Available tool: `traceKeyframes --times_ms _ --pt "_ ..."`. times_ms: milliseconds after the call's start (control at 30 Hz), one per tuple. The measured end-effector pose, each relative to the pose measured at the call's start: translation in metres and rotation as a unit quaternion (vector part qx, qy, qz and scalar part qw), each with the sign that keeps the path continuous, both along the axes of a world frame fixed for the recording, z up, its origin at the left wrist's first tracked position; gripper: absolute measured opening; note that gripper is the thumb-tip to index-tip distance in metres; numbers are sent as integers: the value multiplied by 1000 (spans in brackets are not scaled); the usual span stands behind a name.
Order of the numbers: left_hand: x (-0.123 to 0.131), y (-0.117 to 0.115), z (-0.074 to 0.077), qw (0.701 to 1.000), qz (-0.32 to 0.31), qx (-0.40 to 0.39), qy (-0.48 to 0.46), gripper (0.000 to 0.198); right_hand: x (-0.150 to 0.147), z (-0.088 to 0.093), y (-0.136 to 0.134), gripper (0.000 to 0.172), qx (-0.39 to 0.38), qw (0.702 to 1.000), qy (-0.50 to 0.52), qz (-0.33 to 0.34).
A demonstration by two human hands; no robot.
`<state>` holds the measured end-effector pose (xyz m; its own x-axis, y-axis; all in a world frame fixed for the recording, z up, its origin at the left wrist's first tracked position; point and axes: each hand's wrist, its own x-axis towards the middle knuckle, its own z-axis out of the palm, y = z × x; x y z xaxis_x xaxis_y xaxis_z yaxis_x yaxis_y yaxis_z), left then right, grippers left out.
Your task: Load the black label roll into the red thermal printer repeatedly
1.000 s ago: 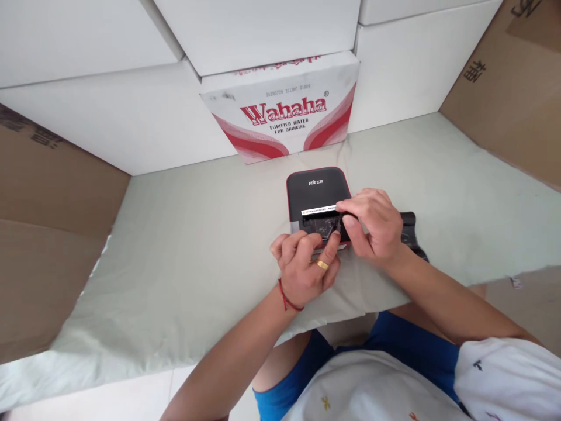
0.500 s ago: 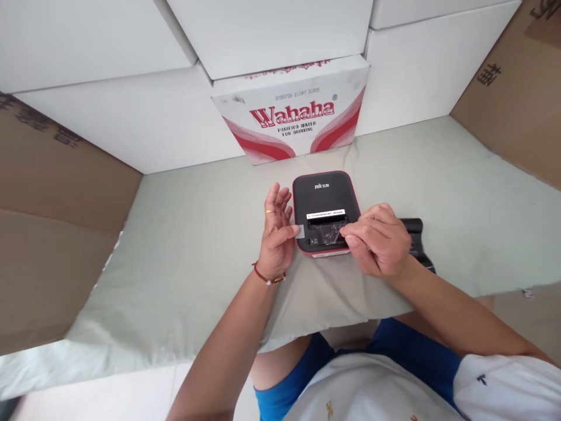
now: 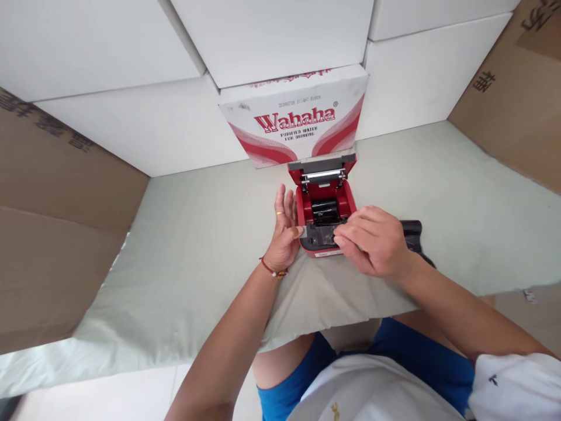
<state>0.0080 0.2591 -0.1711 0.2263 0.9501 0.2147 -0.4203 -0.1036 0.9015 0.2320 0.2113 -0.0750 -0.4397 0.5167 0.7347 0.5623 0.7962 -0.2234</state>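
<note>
A small red and black label printer [image 3: 324,213] sits on the pale green cloth [image 3: 197,257] in front of me. Its lid stands open, showing a red inside and a black roll. My left hand [image 3: 284,231] rests against the printer's left side, thumb on its edge and fingers stretched upward. My right hand [image 3: 370,240] lies over the printer's front right corner, fingers curled and pinching at a clear film on the front panel.
A white and red Wahaha box [image 3: 298,120] stands just behind the printer, among stacked white boxes [image 3: 272,35]. Brown cardboard [image 3: 56,222] walls off the left and right. A black object [image 3: 412,231] lies partly hidden behind my right hand.
The printer's lid has sprung open since half a second ago. My left hand moved from the front of the printer to its left side; my right hand stayed at the front.
</note>
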Motion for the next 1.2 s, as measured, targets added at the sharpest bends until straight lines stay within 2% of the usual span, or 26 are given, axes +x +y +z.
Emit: traceKeyframes --times_ms 67,167,233,300,400,533,667,800,900,967,1033,1133,1200 --pt "2 0 0 1000 -8 4 -9 102 0 18 7 30 -125 992 -25 -16" --pt "4 0 1 1000 -12 -2 -24 91 -6 47 29 28 -280 949 -122 -80" --pt "5 1 1 1000 -6 -9 -28 84 -15 59 47 24 -318 908 -244 -126" --pt "6 2 0 999 -3 -14 -32 83 -28 63 63 19 -333 863 -344 -163" --pt "6 5 -3 999 -8 -16 -40 86 -48 58 81 14 -342 834 -389 -190" --pt "7 7 -5 999 -3 -2 -37 85 -62 48 86 18 -326 840 -389 -193" --pt "7 7 -4 1000 2 -3 -31 84 -55 51 66 20 -287 858 -369 -213" --pt "7 7 -3 999 6 -4 -31 85 -10 75 29 21 -207 926 -245 -202" --pt "8 7 -3 999 -2 -1 -40 85 48 90 14 19 -220 945 -165 -180" --pt "8 7 -2 999 -5 -4 -46 83 84 87 15 32 -278 928 -155 -194" --pt "7 7 -1 999 -2 -10 -49 82 105 71 22 34 -346 902 -180 -186" --pt "7 5 1 999 1 -21 -45 81 105 34 30 27 -427 855 -234 -179" --pt "6 5 2 999 1 -23 -44 80 95 13 28 30 -430 852 -238 -181"
